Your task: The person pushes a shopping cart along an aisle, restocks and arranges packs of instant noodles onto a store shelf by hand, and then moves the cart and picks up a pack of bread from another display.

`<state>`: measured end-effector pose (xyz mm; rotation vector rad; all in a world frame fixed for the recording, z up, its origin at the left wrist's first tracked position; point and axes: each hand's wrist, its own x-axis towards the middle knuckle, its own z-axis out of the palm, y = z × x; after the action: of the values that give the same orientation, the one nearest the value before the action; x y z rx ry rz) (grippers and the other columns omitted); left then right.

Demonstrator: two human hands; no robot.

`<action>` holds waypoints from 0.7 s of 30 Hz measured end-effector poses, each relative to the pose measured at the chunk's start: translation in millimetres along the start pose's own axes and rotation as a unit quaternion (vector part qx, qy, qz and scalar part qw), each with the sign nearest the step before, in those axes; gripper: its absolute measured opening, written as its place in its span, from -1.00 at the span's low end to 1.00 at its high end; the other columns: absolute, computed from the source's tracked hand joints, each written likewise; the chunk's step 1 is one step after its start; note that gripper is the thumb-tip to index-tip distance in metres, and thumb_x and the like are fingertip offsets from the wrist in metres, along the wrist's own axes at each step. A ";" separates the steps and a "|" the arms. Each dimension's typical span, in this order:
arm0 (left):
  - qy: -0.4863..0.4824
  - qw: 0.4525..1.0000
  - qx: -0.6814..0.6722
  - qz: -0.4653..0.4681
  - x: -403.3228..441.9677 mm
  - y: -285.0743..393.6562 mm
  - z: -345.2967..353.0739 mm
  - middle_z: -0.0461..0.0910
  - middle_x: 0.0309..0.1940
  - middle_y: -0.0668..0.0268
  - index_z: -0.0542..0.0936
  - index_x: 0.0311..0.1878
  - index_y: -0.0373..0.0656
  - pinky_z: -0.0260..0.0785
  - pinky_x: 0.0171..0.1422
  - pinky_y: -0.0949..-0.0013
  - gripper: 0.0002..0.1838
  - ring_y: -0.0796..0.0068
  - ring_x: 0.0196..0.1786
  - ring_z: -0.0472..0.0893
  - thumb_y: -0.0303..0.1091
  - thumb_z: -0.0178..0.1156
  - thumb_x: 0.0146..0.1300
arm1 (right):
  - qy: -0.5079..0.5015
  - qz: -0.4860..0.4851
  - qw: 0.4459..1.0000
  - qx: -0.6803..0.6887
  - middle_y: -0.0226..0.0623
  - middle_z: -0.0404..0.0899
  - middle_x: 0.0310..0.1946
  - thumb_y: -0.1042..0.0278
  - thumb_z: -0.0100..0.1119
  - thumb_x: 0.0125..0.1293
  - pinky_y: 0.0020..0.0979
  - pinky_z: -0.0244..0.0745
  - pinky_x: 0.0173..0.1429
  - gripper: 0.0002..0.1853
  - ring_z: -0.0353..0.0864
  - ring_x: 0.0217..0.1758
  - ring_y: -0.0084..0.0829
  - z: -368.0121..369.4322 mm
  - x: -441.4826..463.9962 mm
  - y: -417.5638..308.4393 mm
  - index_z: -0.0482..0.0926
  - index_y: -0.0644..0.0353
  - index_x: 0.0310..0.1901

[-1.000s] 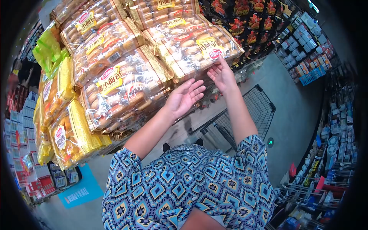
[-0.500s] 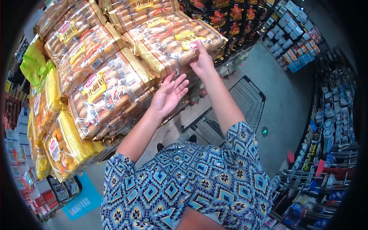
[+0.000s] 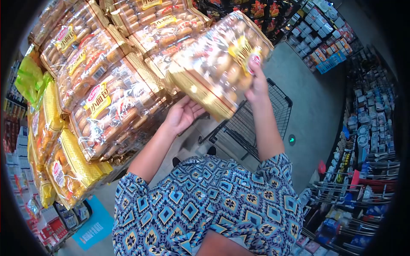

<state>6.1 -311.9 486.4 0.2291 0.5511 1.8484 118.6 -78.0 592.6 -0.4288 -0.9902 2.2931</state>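
Observation:
A clear bag of small bread rolls [image 3: 224,64] with gold ends and a yellow label is tilted and raised off the stack. My right hand [image 3: 257,83] grips its right edge, thumb on top and fingers hidden beneath. Just below its lower left corner, my left hand [image 3: 183,116] is palm up with fingers stretched out; their tips pass close to the gold end, and I cannot tell whether they touch it. Further bread bags [image 3: 115,104] of the same kind are piled to the left.
A black wire shopping cart [image 3: 273,106] stands on the floor beyond my right forearm. Yellow bread bags [image 3: 70,170] lie at the pile's left end. Black snack packets [image 3: 260,10] hang behind, and a stocked shelf [image 3: 363,141] runs along the right.
The top bread bag has been lifted off the stack and swung right and toward me in my right hand. My left hand has shifted slightly down, staying under its near end.

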 end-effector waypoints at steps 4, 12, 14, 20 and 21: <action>-0.012 0.996 -0.071 -0.057 -5.9 -12.8 9.3 0.50 0.30 0.06 0.36 0.37 -0.28 0.34 0.44 0.08 -0.39 0.19 0.34 0.51 0.07 -0.21 0.59 | 0.031 0.028 0.999 0.023 -0.05 0.56 0.21 0.23 0.11 0.42 -0.15 0.52 0.34 -0.47 0.60 0.22 -0.18 -78.0 -41.3 -0.9 0.36 0.31 0.34; -0.042 0.980 0.111 -0.162 -6.2 -50.0 -10.4 0.42 0.35 0.05 0.20 0.45 -0.37 0.34 0.47 0.24 -0.36 0.31 0.36 0.48 -0.13 0.08 0.51 | 0.113 0.090 0.989 -0.027 -0.05 0.55 0.22 0.19 0.10 0.44 -0.18 0.52 0.34 -0.45 0.62 0.21 -0.20 -151.6 -104.6 38.0 0.35 0.36 0.34; -0.003 0.960 0.213 -0.183 -0.7 -53.8 -15.3 0.37 0.38 0.07 0.04 0.52 -0.37 0.37 0.43 0.31 -0.20 0.36 0.36 0.47 -0.25 0.23 0.40 | 0.106 0.107 0.987 -0.050 -0.08 0.53 0.24 0.10 0.08 0.49 -0.18 0.49 0.36 -0.43 0.59 0.24 -0.22 -153.3 -103.8 47.1 0.34 0.36 0.35; -0.008 0.965 0.192 -0.177 1.9 -62.6 -26.8 0.42 0.34 0.13 0.13 0.51 -0.27 0.40 0.40 0.31 -0.18 0.39 0.31 0.51 -0.30 0.31 0.28 | 0.124 0.089 0.988 0.023 -0.04 0.40 0.37 -0.18 -0.17 0.56 -0.11 0.32 0.48 -0.31 0.38 0.43 -0.15 -153.2 -103.7 47.8 0.26 0.29 0.42; -0.017 0.970 0.185 -0.160 1.8 -61.5 -24.7 0.43 0.33 0.15 0.16 0.51 -0.25 0.41 0.40 0.30 -0.19 0.39 0.29 0.52 -0.30 0.32 0.27 | 0.118 0.107 0.984 0.077 -0.04 0.38 0.38 -0.19 -0.21 0.57 -0.11 0.30 0.49 -0.31 0.37 0.44 -0.15 -162.3 -104.0 52.5 0.26 0.26 0.43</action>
<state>46.9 -301.0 435.3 0.3950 0.8565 1.4186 259.1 -83.9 450.8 -0.7527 -0.6732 2.4168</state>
